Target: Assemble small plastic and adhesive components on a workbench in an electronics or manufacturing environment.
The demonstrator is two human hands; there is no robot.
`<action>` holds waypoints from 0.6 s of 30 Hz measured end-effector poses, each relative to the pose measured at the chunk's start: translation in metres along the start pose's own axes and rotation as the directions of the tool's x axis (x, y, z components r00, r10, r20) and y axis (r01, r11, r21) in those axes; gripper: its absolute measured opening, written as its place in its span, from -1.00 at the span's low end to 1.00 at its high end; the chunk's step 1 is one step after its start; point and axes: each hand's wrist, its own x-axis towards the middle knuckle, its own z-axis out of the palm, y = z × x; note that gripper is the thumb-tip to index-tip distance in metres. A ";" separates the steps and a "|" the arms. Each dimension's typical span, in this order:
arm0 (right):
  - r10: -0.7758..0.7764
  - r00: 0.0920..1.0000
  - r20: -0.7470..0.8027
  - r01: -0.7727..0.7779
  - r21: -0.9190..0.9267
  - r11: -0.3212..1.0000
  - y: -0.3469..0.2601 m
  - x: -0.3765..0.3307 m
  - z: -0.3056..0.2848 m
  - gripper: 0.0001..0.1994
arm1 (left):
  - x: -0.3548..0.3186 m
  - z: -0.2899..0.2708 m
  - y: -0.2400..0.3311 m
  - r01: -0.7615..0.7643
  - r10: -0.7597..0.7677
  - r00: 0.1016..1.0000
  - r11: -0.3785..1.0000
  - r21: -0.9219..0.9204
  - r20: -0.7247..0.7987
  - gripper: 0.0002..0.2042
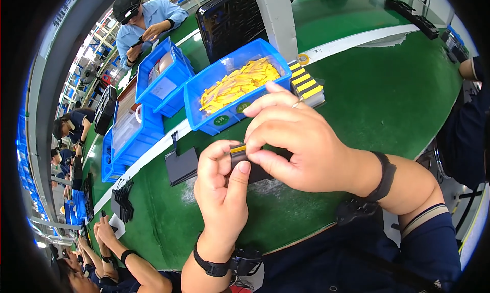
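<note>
Above the green table my left hand [222,191] is closed, thumb against fingers, on a small dark flat piece [238,159]. A yellow strip [238,149] lies along the upper edge of that piece. My right hand [293,142] pinches at the right end of the strip, its thumb and forefinger touching the piece, the other fingers raised. Part of the piece is hidden by my fingers. Close to my left hand, black flat packs [182,166] with short leads lie on the table. Just beyond my hands stands a blue bin [196,117] heaped with yellow strips [240,84].
Right of the bin sits a stack with yellow and black bands [306,82], near a tape roll [303,58]. More blue bins [166,78] stand left. Black packs [122,201] lie near a co-worker's hands [105,232]. A grey post [275,22] rises behind the bin.
</note>
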 end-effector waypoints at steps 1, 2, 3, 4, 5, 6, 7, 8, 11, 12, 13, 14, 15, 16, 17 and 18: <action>0.000 1.000 0.000 0.000 0.001 1.000 0.000 0.001 0.001 -0.88 | -0.001 0.000 0.004 -0.018 0.018 1.000 1.000 0.009 0.007 -0.67; -0.041 0.999 -0.012 0.042 0.026 0.999 0.001 0.001 0.003 -0.87 | -0.001 0.000 0.006 -0.035 0.035 0.999 0.999 0.017 0.014 -0.64; -0.082 0.996 -0.024 0.083 0.050 0.995 0.001 0.002 0.004 -0.87 | -0.001 0.003 0.005 -0.026 0.026 1.000 0.993 -0.116 -0.009 -0.63; -0.082 0.996 -0.023 0.083 0.048 0.995 0.001 0.001 0.005 -0.87 | 0.000 0.000 0.005 0.006 -0.003 1.000 0.993 -0.114 0.029 -0.64; -0.130 0.986 -0.109 0.124 -0.064 0.990 0.001 0.000 0.006 -0.85 | 0.001 0.002 0.006 0.032 -0.031 0.999 0.985 -0.170 0.009 -0.66; -0.186 0.965 -0.187 0.153 -0.179 0.972 0.000 0.000 0.006 -0.84 | 0.003 0.006 0.008 0.056 -0.059 0.998 0.973 -0.226 -0.009 -0.68; -0.204 0.964 -0.172 0.172 -0.184 0.968 0.001 -0.001 0.004 -0.80 | 0.002 0.007 0.008 0.055 -0.060 0.998 0.973 -0.224 -0.011 -0.68; -0.205 0.964 -0.172 0.173 -0.182 0.968 0.002 -0.002 0.006 -0.80 | 0.001 0.007 0.007 0.065 -0.070 0.998 0.963 -0.261 -0.008 -0.69; -0.228 0.952 -0.204 0.176 -0.244 0.954 0.004 -0.003 0.012 -0.80 | -0.001 0.007 0.004 0.067 -0.068 0.998 0.952 -0.299 0.009 -0.72; -0.233 0.953 -0.194 0.183 -0.246 0.952 0.004 -0.002 0.011 -0.79 | -0.001 0.007 0.003 0.059 -0.055 0.998 0.952 -0.301 0.023 -0.72; -0.239 0.953 -0.184 0.191 -0.247 0.950 0.004 -0.002 0.011 -0.78 | -0.001 0.007 0.002 0.059 -0.055 0.998 0.952 -0.300 0.022 -0.72; -0.240 0.953 -0.184 0.191 -0.246 0.950 0.005 -0.002 0.012 -0.78 | -0.002 0.007 0.002 0.065 -0.062 0.998 0.956 -0.287 0.019 -0.72; -0.238 0.955 -0.178 0.189 -0.253 0.949 0.005 -0.002 0.012 -0.78 | -0.002 0.007 0.002 0.071 -0.069 0.997 0.959 -0.274 0.016 -0.72; -0.235 0.957 -0.172 0.185 -0.262 0.947 0.006 -0.002 0.012 -0.78 | -0.002 0.008 0.002 0.071 -0.069 0.997 0.959 -0.275 0.017 -0.72; -0.234 0.957 -0.171 0.185 -0.264 0.947 0.007 -0.003 0.012 -0.78 | -0.003 0.008 0.002 0.094 -0.100 0.995 0.973 -0.210 -0.016 -0.72; -0.222 0.962 -0.160 0.174 -0.272 0.947 0.009 -0.003 0.012 -0.85 | -0.003 0.009 0.002 0.119 -0.127 0.991 0.982 -0.145 -0.050 -0.72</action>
